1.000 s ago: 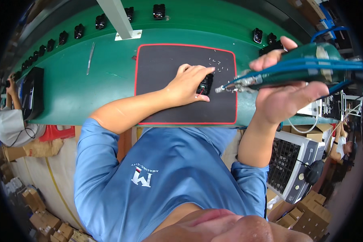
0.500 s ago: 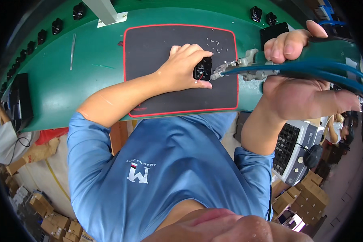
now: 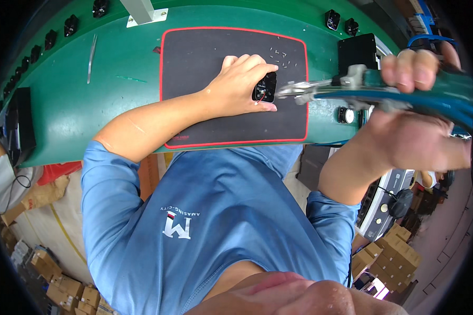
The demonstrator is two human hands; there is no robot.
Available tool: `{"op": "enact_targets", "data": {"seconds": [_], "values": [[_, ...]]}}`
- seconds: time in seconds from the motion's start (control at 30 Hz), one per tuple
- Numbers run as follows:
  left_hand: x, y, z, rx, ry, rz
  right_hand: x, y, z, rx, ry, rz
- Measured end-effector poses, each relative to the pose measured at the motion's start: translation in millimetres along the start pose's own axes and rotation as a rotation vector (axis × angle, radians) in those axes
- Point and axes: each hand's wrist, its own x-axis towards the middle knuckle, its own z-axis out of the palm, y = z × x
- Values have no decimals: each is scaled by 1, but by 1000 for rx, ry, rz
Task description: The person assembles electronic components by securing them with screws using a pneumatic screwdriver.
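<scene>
One small black fan (image 3: 265,87) sits on the dark mat (image 3: 205,58), pinned under the left hand (image 3: 242,84). The right hand (image 3: 415,131) grips a teal power screwdriver (image 3: 394,89), bit just beside the fan: fastening seems underway, calling for steady alignment. Loose screws (image 3: 281,55) lie nearby on the green bench (image 3: 121,100).

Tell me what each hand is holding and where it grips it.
The left hand pins a small black square part to the dark mat, fingers along its edges. The right hand grips a teal power screwdriver around its body.
</scene>
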Motion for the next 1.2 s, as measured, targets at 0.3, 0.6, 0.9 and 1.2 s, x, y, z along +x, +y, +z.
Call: {"op": "enact_targets", "data": {"seconds": [0.3,0.6,0.9,1.2], "values": [[1,-1,1,-2,14,9,-15,34,7,19,-73,19],[-1,-1,-1,7,8,-8,-30,69,8,-59,66,-98],[1,-1,1,11,-14,-15,-36,71,12,-98,51,-155],[3,-2,-2,-21,-65,-61,-34,80,20,-300,391,-15]]}}
